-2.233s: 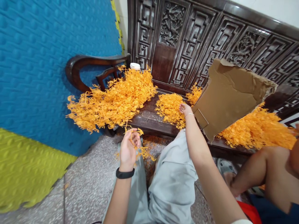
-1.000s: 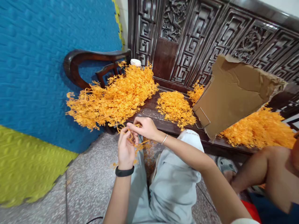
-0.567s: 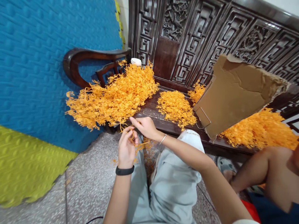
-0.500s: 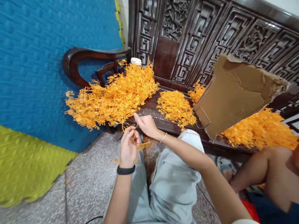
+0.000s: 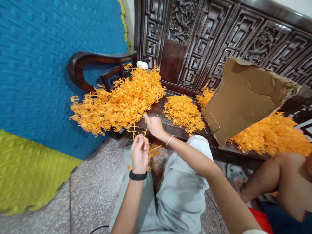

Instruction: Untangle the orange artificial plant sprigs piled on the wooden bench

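My left hand (image 5: 140, 152), with a black band on the wrist, is closed on a thin orange strand piece (image 5: 154, 149) above my knees. Just above and to the right of it is my right hand (image 5: 155, 127), its fingers curled together around a thin orange strand and the thumb pointing up. Behind both hands a large heap of orange branching strands (image 5: 119, 100) lies at the left end of the dark wooden bench (image 5: 158, 112). To its right sits a smaller orange pile (image 5: 184, 112).
A cardboard piece (image 5: 246, 94) leans at the right, with another orange heap (image 5: 280, 135) beside it. A white container (image 5: 142, 65) stands behind the large heap. The bench's curved armrest (image 5: 80, 61) is at left. Another person's arm (image 5: 265, 177) is at lower right.
My left hand has moved right and slightly down. My right hand has shifted slightly right and up, and an orange strand now stretches between the hands.
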`<state>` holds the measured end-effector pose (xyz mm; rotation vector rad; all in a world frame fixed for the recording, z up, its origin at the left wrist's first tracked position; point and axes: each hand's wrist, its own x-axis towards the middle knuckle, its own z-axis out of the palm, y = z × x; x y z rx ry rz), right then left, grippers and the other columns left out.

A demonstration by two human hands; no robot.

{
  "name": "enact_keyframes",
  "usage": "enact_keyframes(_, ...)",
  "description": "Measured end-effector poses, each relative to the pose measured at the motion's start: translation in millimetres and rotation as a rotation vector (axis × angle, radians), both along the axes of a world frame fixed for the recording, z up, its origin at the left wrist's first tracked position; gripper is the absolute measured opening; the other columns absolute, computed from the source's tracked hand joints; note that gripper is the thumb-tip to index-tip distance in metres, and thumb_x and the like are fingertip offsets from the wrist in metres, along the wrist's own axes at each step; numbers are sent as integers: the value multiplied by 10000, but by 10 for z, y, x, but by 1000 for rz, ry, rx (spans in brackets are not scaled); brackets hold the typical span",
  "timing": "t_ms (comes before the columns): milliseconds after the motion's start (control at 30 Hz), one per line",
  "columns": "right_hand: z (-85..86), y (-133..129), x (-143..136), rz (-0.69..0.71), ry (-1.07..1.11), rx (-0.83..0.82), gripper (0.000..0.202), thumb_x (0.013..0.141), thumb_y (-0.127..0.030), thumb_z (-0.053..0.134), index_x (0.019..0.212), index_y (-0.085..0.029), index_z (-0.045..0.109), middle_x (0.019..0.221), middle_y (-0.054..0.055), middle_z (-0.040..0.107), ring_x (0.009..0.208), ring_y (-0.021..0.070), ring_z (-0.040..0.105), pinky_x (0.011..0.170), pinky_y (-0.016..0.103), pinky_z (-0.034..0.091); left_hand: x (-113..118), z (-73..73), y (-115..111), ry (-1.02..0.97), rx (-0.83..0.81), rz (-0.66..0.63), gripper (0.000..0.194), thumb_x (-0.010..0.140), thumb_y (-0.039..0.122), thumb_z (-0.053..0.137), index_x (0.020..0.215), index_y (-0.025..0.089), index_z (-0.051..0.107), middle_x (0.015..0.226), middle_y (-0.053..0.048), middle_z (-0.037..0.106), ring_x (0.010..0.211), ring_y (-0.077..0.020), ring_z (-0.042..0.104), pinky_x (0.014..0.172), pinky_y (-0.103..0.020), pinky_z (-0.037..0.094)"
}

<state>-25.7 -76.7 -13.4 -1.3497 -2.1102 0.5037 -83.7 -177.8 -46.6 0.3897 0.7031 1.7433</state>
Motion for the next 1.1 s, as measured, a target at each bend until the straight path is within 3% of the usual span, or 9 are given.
enact_keyframes(233, 25, 115, 19, -43, 34, 30, 585, 899, -456, 262, 422, -154, 415, 424, -12, 363, 436, 74, 347, 512, 235, 216, 12, 34, -14, 26, -1, 32, 243, 676, 312, 690, 677, 143, 516, 461, 66, 385, 382, -17, 279, 367, -125, 235)
enact_keyframes(433, 37, 98, 23, -58, 70, 14, 577, 895, -475, 253, 421, -165, 366, 428, -13, 326, 442, 80, 344, 516, 240, 213, 2, 95, -36, -55, -37, -3, 479, 776, 585, 438, 570, 153, 464, 430, 45, 333, 358, -39, 276, 352, -160, 235)
enact_keyframes(600, 71, 70, -21, -50, 114, 41, 558, 903, -437, 293, 417, -166, 336, 420, -14, 289, 438, 73, 289, 525, 254, 214, 21, 126, -57, -63, -57, -8, 468, 798, 541, 429, 532, 156, 442, 431, 40, 336, 353, -41, 263, 354, -167, 221)
enact_keyframes(667, 172, 185, 54, -141, 230, 26, 537, 889, -429, 356, 419, -171, 328, 408, -15, 285, 430, 68, 262, 506, 259, 211, 29, 123, -82, -67, -68, 10, 469, 805, 512, 434, 496, 160, 411, 407, 47, 296, 346, -43, 250, 357, -171, 219)
enact_keyframes(733, 342, 408, 274, -384, 450, -32, 511, 864, -467, 397, 446, -184, 323, 395, -21, 283, 416, 64, 253, 462, 253, 207, 21, 115, -107, -65, -77, 59, 472, 814, 472, 435, 463, 163, 379, 384, 53, 254, 340, -45, 239, 362, -175, 226)
enact_keyframes(833, 607, 813, 847, -578, 599, -28, 461, 910, -461, 207, 537, -201, 285, 422, -48, 246, 399, 60, 236, 419, 229, 222, -30, 102, -119, -58, -61, 108, 429, 825, 401, 434, 471, 162, 395, 385, 51, 272, 340, -47, 245, 366, -175, 236)
enact_keyframes(900, 687, 1007, 1268, -754, 927, -31, 412, 920, -392, 215, 558, -200, 256, 430, -63, 243, 374, 50, 241, 392, 201, 227, -76, 94, -105, -72, -37, 98, 374, 818, 356, 451, 501, 160, 423, 397, 50, 302, 343, -48, 254, 363, -174, 235)
enact_keyframes(1000, 613, 1106, 1739, -783, 1122, -140, 419, 916, -406, 200, 562, -193, 270, 422, -69, 260, 347, 48, 268, 359, 172, 234, -133, 73, -67, -161, 18, 45, 304, 798, 332, 470, 549, 156, 466, 435, 39, 366, 381, -59, 333, 391, -175, 297)
enact_keyframes(1100, 432, 1082, 1964, -725, 1064, -384, 386, 887, -417, 323, 587, -177, 359, 428, -57, 351, 356, 56, 341, 365, 168, 305, -160, 34, -32, -352, 44, -32, 276, 794, 373, 450, 650, 150, 525, 559, 3, 495, 537, -101, 501, 574, -246, 457)
